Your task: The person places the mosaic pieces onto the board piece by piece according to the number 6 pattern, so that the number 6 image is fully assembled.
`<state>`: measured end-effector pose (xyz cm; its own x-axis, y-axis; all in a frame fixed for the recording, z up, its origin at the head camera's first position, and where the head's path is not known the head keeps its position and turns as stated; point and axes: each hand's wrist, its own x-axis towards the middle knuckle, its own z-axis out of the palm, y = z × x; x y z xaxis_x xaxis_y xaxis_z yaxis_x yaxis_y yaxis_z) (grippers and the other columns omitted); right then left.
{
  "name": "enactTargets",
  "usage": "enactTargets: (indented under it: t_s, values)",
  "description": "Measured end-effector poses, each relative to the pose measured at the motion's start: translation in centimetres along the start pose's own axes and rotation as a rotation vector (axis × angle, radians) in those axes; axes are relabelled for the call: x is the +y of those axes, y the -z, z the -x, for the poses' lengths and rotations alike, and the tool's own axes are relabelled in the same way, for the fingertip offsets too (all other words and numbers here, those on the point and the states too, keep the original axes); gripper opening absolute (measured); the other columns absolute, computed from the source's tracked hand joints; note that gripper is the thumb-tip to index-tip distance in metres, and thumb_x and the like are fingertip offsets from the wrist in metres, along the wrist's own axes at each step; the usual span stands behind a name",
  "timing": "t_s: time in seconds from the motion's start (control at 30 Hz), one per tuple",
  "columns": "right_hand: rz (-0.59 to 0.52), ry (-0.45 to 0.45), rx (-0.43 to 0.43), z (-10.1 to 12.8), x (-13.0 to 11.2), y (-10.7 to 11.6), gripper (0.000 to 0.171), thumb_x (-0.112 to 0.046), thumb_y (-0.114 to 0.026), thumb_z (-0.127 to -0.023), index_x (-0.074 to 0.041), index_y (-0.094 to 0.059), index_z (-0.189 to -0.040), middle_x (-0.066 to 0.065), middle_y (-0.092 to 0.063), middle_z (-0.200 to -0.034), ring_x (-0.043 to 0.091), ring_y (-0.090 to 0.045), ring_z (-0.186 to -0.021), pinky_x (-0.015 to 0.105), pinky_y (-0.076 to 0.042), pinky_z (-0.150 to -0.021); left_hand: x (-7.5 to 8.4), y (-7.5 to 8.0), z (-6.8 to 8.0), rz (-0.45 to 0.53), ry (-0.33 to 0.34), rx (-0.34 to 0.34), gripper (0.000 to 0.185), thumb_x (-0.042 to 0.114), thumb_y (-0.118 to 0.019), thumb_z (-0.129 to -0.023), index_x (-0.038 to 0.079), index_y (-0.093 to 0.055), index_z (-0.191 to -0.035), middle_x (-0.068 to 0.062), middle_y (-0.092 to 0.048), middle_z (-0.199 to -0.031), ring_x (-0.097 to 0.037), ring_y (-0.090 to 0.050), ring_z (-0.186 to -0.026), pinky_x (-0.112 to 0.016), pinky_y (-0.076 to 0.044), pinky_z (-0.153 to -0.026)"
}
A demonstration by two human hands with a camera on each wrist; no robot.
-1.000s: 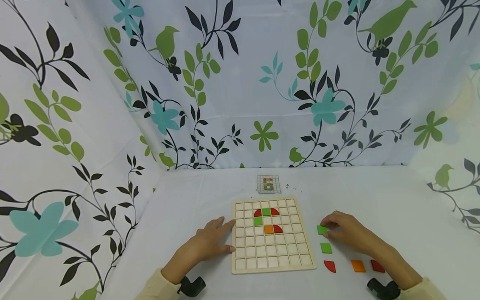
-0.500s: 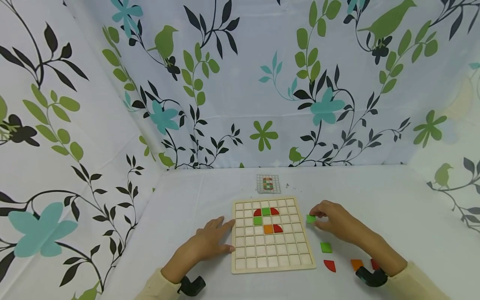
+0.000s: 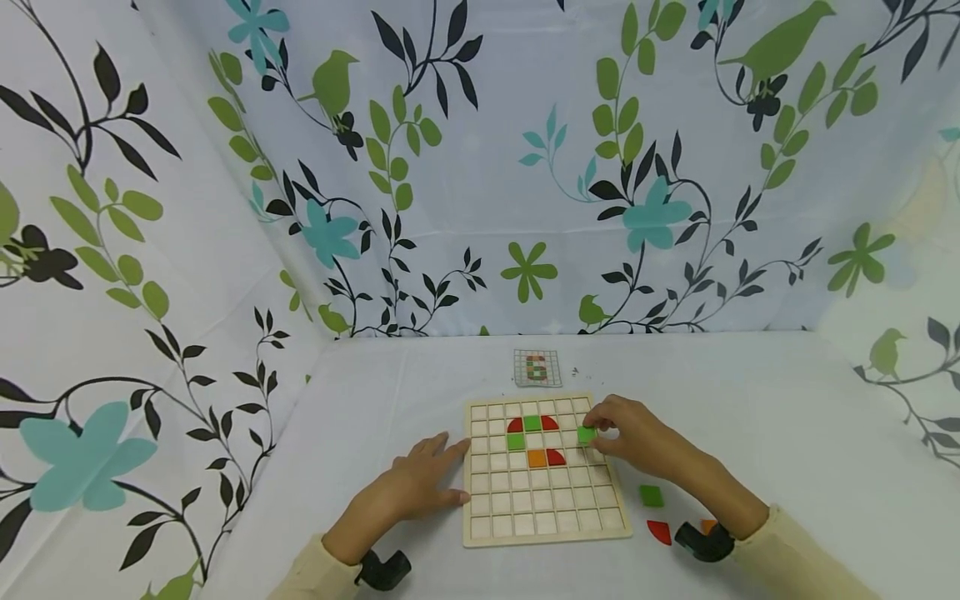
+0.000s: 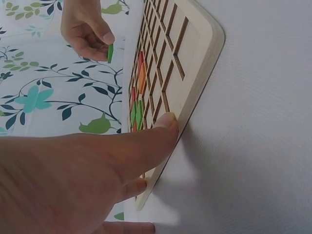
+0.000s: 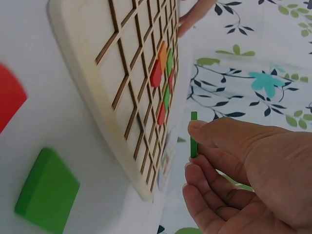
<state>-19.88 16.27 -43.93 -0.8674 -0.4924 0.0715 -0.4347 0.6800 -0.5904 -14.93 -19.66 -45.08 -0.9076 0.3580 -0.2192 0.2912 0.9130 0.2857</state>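
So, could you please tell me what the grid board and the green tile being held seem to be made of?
The grid board looks like pale unfinished wood: matte, with dark, seemingly laser-cut edges around its cells. The green tile, pinched in the right hand, looks like thin painted wood or plastic; its flat, even colour leaves that open.

The left hand (image 4: 73, 180) fills the near part of the left wrist view, lying flat on the white table (image 4: 253, 146) with its fingers stretched out. One fingertip (image 4: 165, 119) touches the edge of the wooden grid board (image 4: 195, 63), and a second finger lies just beneath, against the same edge. The board shows rows of square cells; red, orange and green tiles (image 4: 138, 92) sit in cells towards its far side. Beyond the board, the right hand (image 4: 85, 29) pinches a green square tile (image 4: 110, 52) between thumb and fingers, held above the board's far edge and apart from it. Behind hangs a leaf-and-flower patterned cloth (image 4: 48, 97).
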Motion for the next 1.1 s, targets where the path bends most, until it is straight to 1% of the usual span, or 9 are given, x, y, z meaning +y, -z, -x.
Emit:
enactTargets:
  t_s: [0.1,0.3,0.47,0.6,0.67,0.8,0.9,1.1]
  values:
    - [-0.007,0.012,-0.003,-0.4,-0.7,-0.4,0.023,-0.013,-0.078,-0.089,-0.014,-0.070,-0.111,-0.005,-0.061,-0.102,0.017,-0.059,-0.101,0.037,-0.053,-0.089,-0.1,0.0,0.0,-0.005,0.001,-0.003,0.078,0.052,-0.069,-0.090,0.019,-0.040,-0.155,-0.019,-0.034,-0.156,-0.040,-0.032,-0.142,-0.070,-0.035,-0.099]
    - [-0.006,0.071,-0.014,-1.6,-1.9,-1.7,0.018,-0.015,-0.076,-0.090,-0.013,-0.073,-0.108,-0.005,-0.062,-0.102,0.015,-0.058,-0.096,0.034,-0.053,-0.085,-0.1,0.0,0.0,-0.010,0.002,0.006,0.078,0.052,-0.070,-0.090,0.018,-0.041,-0.154,-0.020,-0.035,-0.155,-0.041,-0.032,-0.141,-0.071,-0.035,-0.099]
    - [-0.022,0.109,-0.058,-2.5,-3.1,-2.8,0.021,-0.014,-0.076,-0.091,-0.009,-0.072,-0.111,-0.004,-0.061,-0.103,0.016,-0.057,-0.097,0.035,-0.052,-0.085,-0.1,0.1,0.0,-0.002,0.002,0.002,0.078,0.052,-0.070,-0.090,0.018,-0.040,-0.154,-0.020,-0.034,-0.156,-0.041,-0.032,-0.142,-0.071,-0.035,-0.099]
    - [0.031,0.145,-0.099,-3.1,-3.9,-3.8,0.019,-0.017,-0.077,-0.091,-0.011,-0.073,-0.108,-0.004,-0.059,-0.100,0.015,-0.056,-0.093,0.032,-0.051,-0.080,-0.2,0.0,0.0,0.003,0.008,-0.005,0.078,0.052,-0.070,-0.090,0.019,-0.040,-0.155,-0.019,-0.033,-0.156,-0.040,-0.031,-0.142,-0.071,-0.034,-0.099]
    - [0.078,0.175,-0.105,-3.4,-4.1,-4.3,0.018,-0.019,-0.077,-0.091,-0.011,-0.074,-0.107,-0.004,-0.060,-0.098,0.013,-0.056,-0.090,0.030,-0.051,-0.078,-0.2,0.0,-0.1,0.000,0.003,-0.011,0.078,0.052,-0.069,-0.091,0.019,-0.039,-0.155,-0.019,-0.033,-0.156,-0.040,-0.030,-0.142,-0.071,-0.034,-0.099]
    - [0.127,0.213,-0.104,-3.6,-4.7,-5.3,0.016,-0.019,-0.077,-0.090,-0.011,-0.075,-0.104,-0.003,-0.062,-0.099,0.011,-0.055,-0.089,0.028,-0.051,-0.077,-0.1,0.1,-0.1,-0.011,-0.008,-0.013,0.077,0.052,-0.068,-0.092,0.019,-0.039,-0.155,-0.019,-0.033,-0.156,-0.040,-0.030,-0.142,-0.070,-0.035,-0.099]
    - [0.165,0.234,-0.100,-3.8,-5.2,-5.6,0.012,-0.016,-0.077,-0.090,-0.011,-0.075,-0.101,-0.002,-0.062,-0.098,0.011,-0.054,-0.087,0.027,-0.051,-0.076,0.0,0.1,0.0,-0.015,-0.012,-0.006,0.077,0.051,-0.068,-0.092,0.018,-0.040,-0.155,-0.020,-0.034,-0.156,-0.040,-0.031,-0.142,-0.071,-0.035,-0.098]
    - [0.267,0.254,-0.111,-4.4,-6.1,-5.7,0.013,-0.015,-0.080,-0.087,-0.011,-0.074,-0.097,-0.002,-0.059,-0.094,0.011,-0.052,-0.083,0.025,-0.050,-0.073,0.1,0.2,0.2,-0.020,-0.019,0.004,0.076,0.051,-0.068,-0.092,0.017,-0.041,-0.154,-0.021,-0.035,-0.155,-0.041,-0.032,-0.141,-0.071,-0.035,-0.097]
